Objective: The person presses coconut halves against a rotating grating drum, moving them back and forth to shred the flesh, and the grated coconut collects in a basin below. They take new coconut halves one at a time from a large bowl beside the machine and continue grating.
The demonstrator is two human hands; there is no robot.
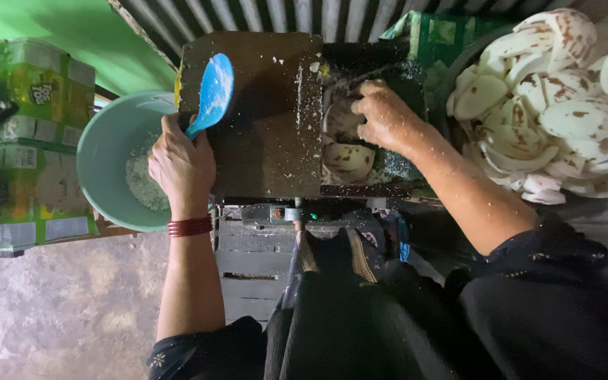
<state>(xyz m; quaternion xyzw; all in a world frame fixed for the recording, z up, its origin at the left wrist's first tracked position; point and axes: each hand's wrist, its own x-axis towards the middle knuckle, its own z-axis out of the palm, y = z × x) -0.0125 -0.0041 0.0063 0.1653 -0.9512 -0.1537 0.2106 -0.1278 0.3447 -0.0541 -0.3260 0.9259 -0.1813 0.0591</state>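
A small food-processing workshop: a grating machine (pixel 262 119), heaped coconut pieces (pixel 557 105), corrugated metal wall (pixel 283 14), bare concrete floor (pixel 58 309).

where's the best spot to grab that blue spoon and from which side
Grip the blue spoon low on its handle, where the left hand already closes around it. Come from below, the person's own side: the broad paddle end points up and away over the dark machine top, so only the narrow handle by the green bowl offers a firm wrap.
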